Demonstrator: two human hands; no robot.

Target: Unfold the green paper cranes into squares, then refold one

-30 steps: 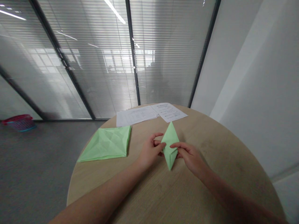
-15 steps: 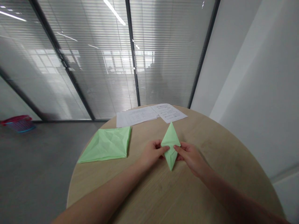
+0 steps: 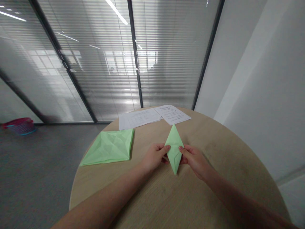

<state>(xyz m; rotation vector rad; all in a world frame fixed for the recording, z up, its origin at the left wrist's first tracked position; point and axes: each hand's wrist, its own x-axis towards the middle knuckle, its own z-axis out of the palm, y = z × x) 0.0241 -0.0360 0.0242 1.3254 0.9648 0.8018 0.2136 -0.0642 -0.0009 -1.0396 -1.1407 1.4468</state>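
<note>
A light green folded paper [image 3: 174,140], shaped like a tall diamond with crease lines in its lower half, is held between both hands over the table. My left hand [image 3: 154,155] pinches its left corner, thumb on the front face and fingers behind. At the right corner my right hand [image 3: 194,159] grips it the same way, its thumb lying on the front. The fingers behind the paper are partly hidden. To the left lies a larger green creased sheet or stack of paper [image 3: 109,147], flat on the wooden table.
White printed sheets [image 3: 140,118] lie along the far edge of the round wooden table [image 3: 228,168]. Behind it stands a glass partition with blinds [image 3: 164,63]. A white wall [image 3: 269,105] rises on the right. A red and blue basket [image 3: 20,126] sits on the floor at far left.
Both thumbs have slid apart, outward toward the side corners of the folded paper, and a little upward. The paper's top tip has shifted very slightly left.
</note>
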